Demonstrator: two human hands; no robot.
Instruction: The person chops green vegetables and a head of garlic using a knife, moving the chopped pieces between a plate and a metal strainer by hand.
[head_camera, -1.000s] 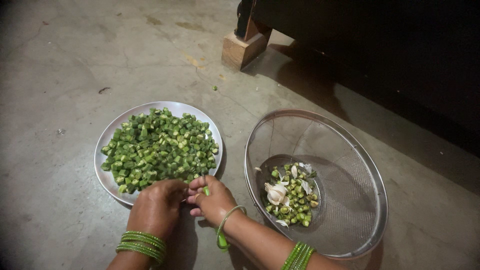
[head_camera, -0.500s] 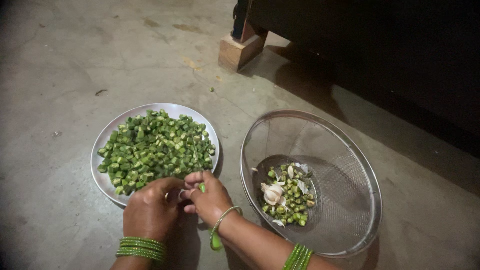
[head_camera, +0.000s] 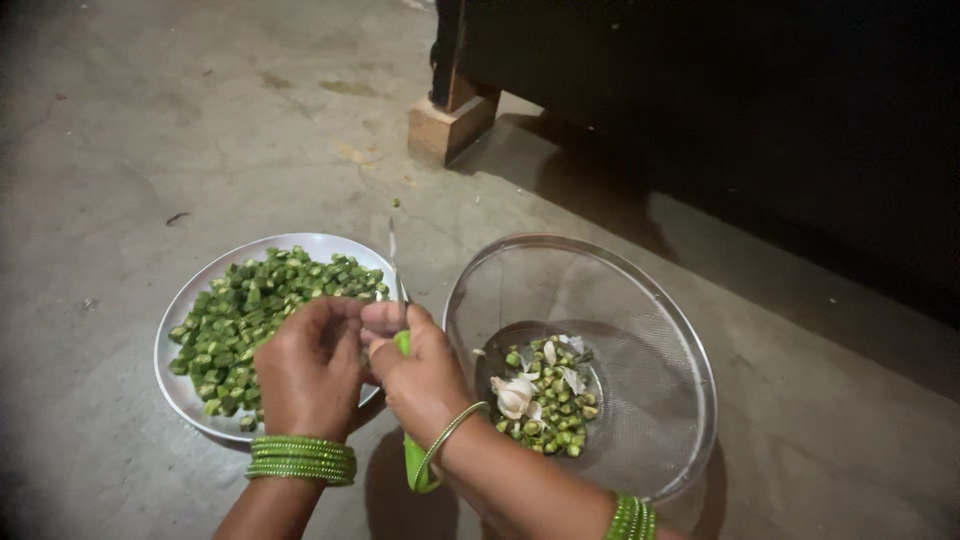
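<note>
Presently, the left hand (head_camera: 310, 370), fingers curled at the near rim of the steel plate (head_camera: 175, 345) of chopped green okra (head_camera: 265, 300), meets the right hand (head_camera: 420, 375) grasping a green-handled knife (head_camera: 400, 300), blade up, beside the mesh strainer (head_camera: 660, 330) holding okra trimmings and garlic (head_camera: 545, 395).

Green chopped okra (head_camera: 262, 305), silver plate (head_camera: 180, 395), green-handled knife (head_camera: 412, 455), green bangles (head_camera: 301, 460)

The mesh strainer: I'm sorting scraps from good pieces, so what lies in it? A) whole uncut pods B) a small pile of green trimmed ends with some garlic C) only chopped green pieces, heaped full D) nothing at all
B: the mesh strainer holds a small pile of green ends and pale garlic at its bottom, while the chopped green pieces fill the steel plate beside it.
</note>
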